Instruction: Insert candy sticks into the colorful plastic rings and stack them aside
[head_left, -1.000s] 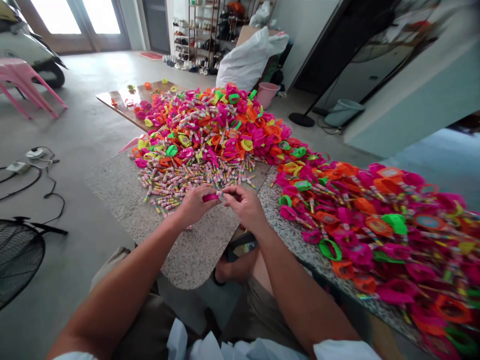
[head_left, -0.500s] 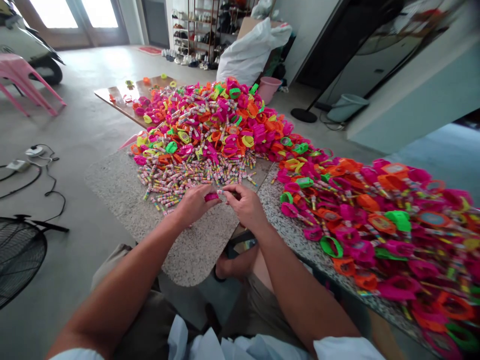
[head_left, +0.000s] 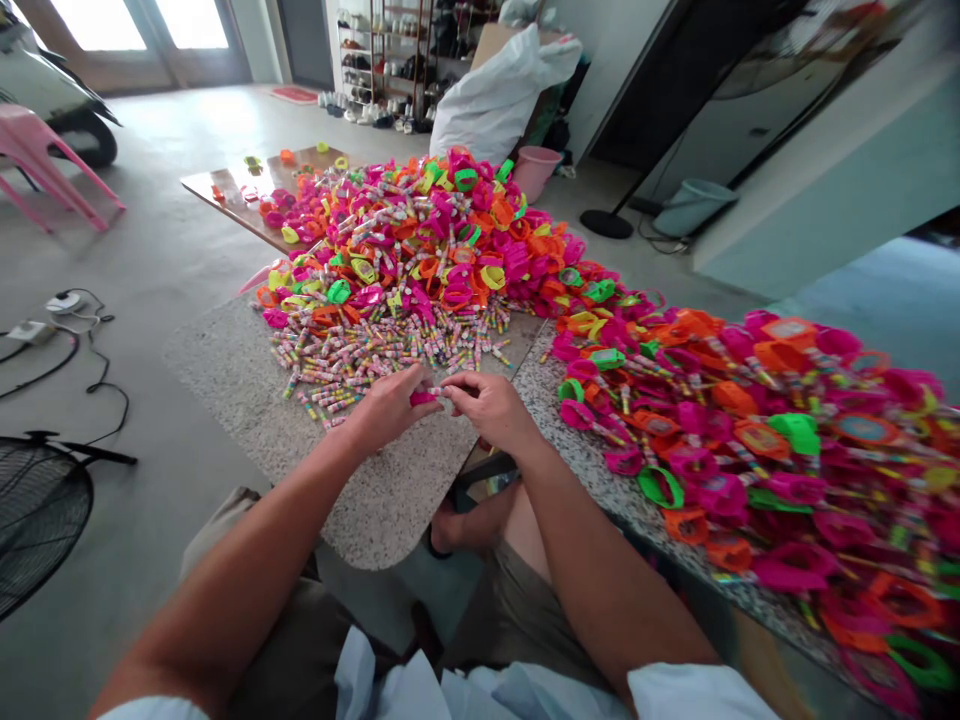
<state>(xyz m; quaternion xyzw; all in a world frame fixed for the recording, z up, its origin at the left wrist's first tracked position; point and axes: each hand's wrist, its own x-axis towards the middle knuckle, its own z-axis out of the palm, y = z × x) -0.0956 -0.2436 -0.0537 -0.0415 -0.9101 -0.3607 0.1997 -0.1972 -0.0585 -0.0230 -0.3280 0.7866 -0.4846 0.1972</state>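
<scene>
The left hand [head_left: 386,408] grips a bright pink plastic piece [head_left: 424,398], its fingers curled around so that one end faces the other hand. The right hand [head_left: 491,408] is closed in a fingertip pinch on a small pale piece [head_left: 437,391] at that end; whether the two are joined is too small to tell. The left grasp seems meant to steady the pink piece, leaving the right fingertips for fine work. Both hands meet in front of the body, above the speckled grey stone tabletop [head_left: 375,510], where the work is easy to see and both arms can bend comfortably.

Just beyond the hands lie many short, slim tubes with pale, pink and yellow markings [head_left: 352,365], probably kept on the near side so that they are within easy reach. Behind them rises a mound of pink, orange, yellow and green plastic watch-shaped pieces [head_left: 450,215], mixed with more tubes. A second spread of watch-shaped pieces with tubes among them [head_left: 720,430] runs along the right side, beside the arm, perhaps to keep it apart from the working spot. A few loose yellow and orange pieces [head_left: 287,157] sit on the glossy brown board [head_left: 201,183] at the far left.
</scene>
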